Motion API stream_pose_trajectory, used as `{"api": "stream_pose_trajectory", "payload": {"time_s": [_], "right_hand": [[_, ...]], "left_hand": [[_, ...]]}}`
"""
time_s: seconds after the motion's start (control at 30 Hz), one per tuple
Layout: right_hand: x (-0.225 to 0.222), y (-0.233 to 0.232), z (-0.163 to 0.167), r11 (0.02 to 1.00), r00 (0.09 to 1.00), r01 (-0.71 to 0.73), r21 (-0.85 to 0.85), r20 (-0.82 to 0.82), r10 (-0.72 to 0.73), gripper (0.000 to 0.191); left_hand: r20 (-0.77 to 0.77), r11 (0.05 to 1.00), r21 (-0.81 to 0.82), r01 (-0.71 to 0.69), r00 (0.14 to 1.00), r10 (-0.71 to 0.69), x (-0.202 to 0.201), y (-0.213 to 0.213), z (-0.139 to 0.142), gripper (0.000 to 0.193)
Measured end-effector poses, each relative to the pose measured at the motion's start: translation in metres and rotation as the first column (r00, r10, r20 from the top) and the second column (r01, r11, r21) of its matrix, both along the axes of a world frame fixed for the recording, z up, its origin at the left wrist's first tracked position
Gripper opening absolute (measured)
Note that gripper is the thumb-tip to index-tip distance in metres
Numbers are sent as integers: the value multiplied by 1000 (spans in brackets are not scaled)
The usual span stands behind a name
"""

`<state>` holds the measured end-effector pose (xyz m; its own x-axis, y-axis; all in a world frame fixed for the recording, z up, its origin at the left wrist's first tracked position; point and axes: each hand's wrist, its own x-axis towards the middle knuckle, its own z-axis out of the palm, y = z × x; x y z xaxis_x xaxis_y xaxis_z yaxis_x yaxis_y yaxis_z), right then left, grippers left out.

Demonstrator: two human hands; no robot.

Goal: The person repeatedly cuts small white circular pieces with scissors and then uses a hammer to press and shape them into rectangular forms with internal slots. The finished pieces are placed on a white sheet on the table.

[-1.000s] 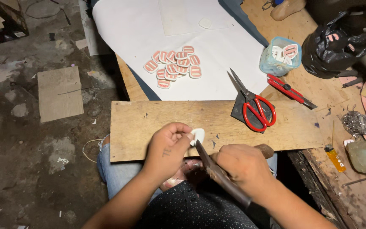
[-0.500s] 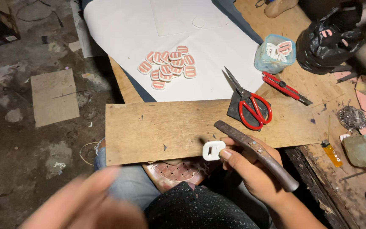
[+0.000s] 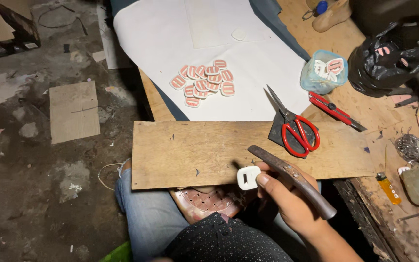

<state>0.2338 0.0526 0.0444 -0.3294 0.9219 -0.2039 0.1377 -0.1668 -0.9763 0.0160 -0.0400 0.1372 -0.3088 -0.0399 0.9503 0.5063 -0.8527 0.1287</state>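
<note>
The right hand (image 3: 287,199), low and right of centre in the frame, has its fingers curled shut around a dark, worn tool handle (image 3: 294,180) that slants from the middle of the frame down toward the lower right, while the thumb and forefinger of the same hand pinch a small white buckle-shaped piece (image 3: 248,177) against the near edge of the wooden board (image 3: 195,150). The left hand is not in view, so nothing can be said of its fingers. The white piece sits at the board's lower edge, just above the person's lap, where a pinkish woven piece (image 3: 204,201) lies on the jeans. Doing this well seems to call for keeping the small piece flat and pinned on the board rather than hanging over its edge, and for keeping the tool's working end turned away from the thumb that steadies it; holding two things in one hand leaves little control over either. Farther out, red-handled scissors (image 3: 299,131) lie on a dark scrap at the board's right end, with a red utility knife (image 3: 333,110) beyond them. A cluster of white-and-pink pieces (image 3: 204,82) rests on the white paper sheet (image 3: 161,43) in the upper middle, a clear tub (image 3: 322,73) and black bag (image 3: 389,58) at upper right, and a yellow lighter (image 3: 389,188) at right.
</note>
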Motion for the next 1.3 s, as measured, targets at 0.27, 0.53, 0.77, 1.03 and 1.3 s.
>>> {"api": "stream_pose_trajectory", "payload": {"time_s": [0.27,0.53,0.77,1.03,1.3], "right_hand": [[-3,1,17,992,987,-129,0,92,128,33],[-11,0,23,942,974,-169,291,196,114,36],[-15,-2,23,939,932,-255,232,316,175,33],[-15,-9,35,640,845,-462,614,524,108,21],[-24,-7,35,442,823,-535,720,562,81,23]], "left_hand": [[549,-17,-836,549,833,-75,24,16,-42,29],[863,-135,-503,853,505,-20,15,24,-91,32],[886,-172,-460,871,463,-28,14,27,-103,21],[785,-50,-612,789,614,84,0,43,-107,20],[798,-10,-602,798,602,4,12,35,-101,16]]}}
